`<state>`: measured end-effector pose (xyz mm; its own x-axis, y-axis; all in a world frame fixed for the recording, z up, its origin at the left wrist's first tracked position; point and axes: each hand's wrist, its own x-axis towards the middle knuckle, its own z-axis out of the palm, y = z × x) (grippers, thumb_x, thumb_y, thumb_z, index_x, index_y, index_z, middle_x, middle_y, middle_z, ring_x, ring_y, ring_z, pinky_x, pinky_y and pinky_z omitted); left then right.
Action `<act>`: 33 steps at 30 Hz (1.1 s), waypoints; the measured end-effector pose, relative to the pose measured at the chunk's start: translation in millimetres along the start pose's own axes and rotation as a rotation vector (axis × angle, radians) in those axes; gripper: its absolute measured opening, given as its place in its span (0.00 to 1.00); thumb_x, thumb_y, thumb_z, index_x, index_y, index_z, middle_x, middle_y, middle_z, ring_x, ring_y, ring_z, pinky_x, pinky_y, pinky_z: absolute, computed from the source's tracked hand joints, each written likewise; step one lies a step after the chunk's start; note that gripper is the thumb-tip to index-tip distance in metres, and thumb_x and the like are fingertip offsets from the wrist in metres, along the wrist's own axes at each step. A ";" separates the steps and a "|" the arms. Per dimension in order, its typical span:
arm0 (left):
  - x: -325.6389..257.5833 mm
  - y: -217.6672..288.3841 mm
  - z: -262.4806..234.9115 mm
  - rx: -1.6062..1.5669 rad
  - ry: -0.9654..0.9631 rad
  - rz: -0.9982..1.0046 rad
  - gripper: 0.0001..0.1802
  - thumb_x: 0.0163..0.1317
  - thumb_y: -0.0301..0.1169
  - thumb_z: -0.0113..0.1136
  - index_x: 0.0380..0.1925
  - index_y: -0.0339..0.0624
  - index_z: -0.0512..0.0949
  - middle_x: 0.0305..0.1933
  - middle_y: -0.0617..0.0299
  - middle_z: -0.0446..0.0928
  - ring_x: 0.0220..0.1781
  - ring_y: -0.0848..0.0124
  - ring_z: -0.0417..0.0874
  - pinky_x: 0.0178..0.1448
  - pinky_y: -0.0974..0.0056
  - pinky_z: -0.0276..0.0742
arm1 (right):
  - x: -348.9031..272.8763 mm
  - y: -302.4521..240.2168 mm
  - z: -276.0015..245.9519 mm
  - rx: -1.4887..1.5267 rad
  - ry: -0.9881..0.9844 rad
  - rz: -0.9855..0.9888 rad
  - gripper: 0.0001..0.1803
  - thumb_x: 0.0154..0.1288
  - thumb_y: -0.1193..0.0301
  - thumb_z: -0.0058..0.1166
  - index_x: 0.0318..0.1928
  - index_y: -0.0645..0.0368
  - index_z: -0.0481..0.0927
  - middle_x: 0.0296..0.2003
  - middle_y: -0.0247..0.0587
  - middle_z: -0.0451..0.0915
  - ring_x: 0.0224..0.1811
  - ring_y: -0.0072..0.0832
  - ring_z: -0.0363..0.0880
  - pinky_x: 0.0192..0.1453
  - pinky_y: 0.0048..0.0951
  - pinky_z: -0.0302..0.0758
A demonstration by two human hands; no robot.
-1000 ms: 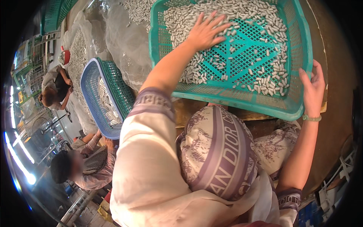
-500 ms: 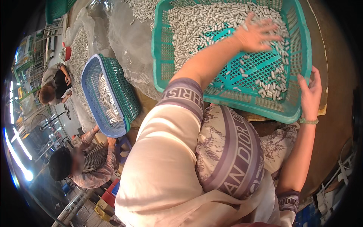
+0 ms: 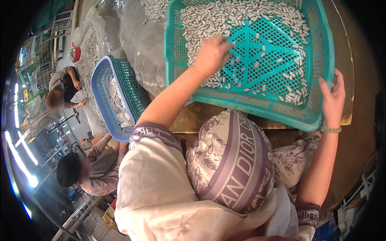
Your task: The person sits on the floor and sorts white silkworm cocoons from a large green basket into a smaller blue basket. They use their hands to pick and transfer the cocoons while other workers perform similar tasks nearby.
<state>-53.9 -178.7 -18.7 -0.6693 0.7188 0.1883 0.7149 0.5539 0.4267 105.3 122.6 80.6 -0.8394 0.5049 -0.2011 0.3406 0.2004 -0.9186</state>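
A large green plastic basket [image 3: 249,107] holds many small pale grey, capsule-shaped pieces [image 3: 241,15], heaped along its far and left sides. My left hand [image 3: 212,54] is over the left part of the basket, at the edge of the heap. Its fingers look bent and are smeared by motion, so what they hold, if anything, cannot be made out. Several loose pieces [image 3: 293,96] lie scattered over the basket's open mesh floor. At the right rim, my right hand [image 3: 334,98] grips the basket, thumb on the inner side and fingers outside.
To the left stand a blue basket [image 3: 105,108] holding longer pale pieces and a green basket [image 3: 134,88] against it. More pieces lie on clear sheeting [image 3: 138,52]. Two other people work at the left, the nearer one [image 3: 98,168] beside the blue basket. A red scoop [image 3: 76,53] lies beyond.
My left hand has swept from the basket's right side to its left, its spread fingers now bent. More mesh floor shows at the middle and right. My right hand stays on the rim.
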 end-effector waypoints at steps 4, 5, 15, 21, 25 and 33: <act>-9.0 26.7 13.4 -0.344 -0.380 0.155 0.08 0.49 0.28 0.62 0.32 0.45 0.80 0.33 0.60 0.75 0.37 0.60 0.78 0.39 0.59 0.76 | 1.1 -1.3 1.3 0.026 -0.009 -0.029 0.20 0.60 0.78 0.51 0.53 0.68 0.65 0.38 0.42 0.79 0.38 0.20 0.75 0.43 0.21 0.71; -7.6 32.7 17.6 -0.376 -0.407 0.201 0.08 0.49 0.27 0.62 0.32 0.45 0.80 0.32 0.61 0.75 0.37 0.61 0.78 0.39 0.60 0.76 | 0.2 -2.1 1.4 0.022 -0.009 -0.028 0.20 0.60 0.78 0.51 0.53 0.67 0.65 0.38 0.42 0.79 0.38 0.19 0.75 0.43 0.20 0.71; 4.1 70.1 49.0 -0.436 -0.424 0.663 0.11 0.44 0.27 0.60 0.32 0.43 0.79 0.32 0.62 0.71 0.37 0.66 0.76 0.36 0.62 0.77 | -1.0 -1.5 3.5 0.042 -0.024 -0.019 0.18 0.60 0.78 0.51 0.51 0.66 0.66 0.36 0.41 0.79 0.36 0.18 0.75 0.39 0.19 0.71; 7.0 67.9 37.2 -0.763 -0.432 0.064 0.06 0.48 0.21 0.59 0.28 0.40 0.76 0.29 0.62 0.75 0.31 0.71 0.78 0.37 0.68 0.76 | -1.0 -4.7 4.9 0.040 -0.001 -0.012 0.19 0.59 0.78 0.51 0.51 0.67 0.66 0.36 0.42 0.80 0.36 0.18 0.76 0.39 0.20 0.71; 21.9 43.9 38.8 -0.690 -0.219 -0.338 0.07 0.52 0.23 0.60 0.33 0.40 0.78 0.30 0.63 0.78 0.32 0.77 0.79 0.39 0.70 0.76 | -1.9 -7.9 6.0 0.012 0.025 -0.022 0.20 0.59 0.77 0.52 0.52 0.67 0.66 0.36 0.42 0.80 0.36 0.18 0.76 0.39 0.20 0.71; 75.7 40.3 68.8 -0.485 0.082 -0.150 0.08 0.49 0.25 0.65 0.31 0.39 0.81 0.30 0.58 0.78 0.30 0.68 0.81 0.35 0.66 0.78 | -1.4 -3.6 6.1 0.041 0.010 -0.016 0.20 0.58 0.78 0.51 0.52 0.67 0.66 0.35 0.42 0.80 0.34 0.18 0.76 0.37 0.20 0.72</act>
<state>-61.9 -73.0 -48.1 -0.7849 0.6001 0.1545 0.4470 0.3757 0.8118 102.7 116.0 82.2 -0.8401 0.5106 -0.1832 0.3096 0.1739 -0.9348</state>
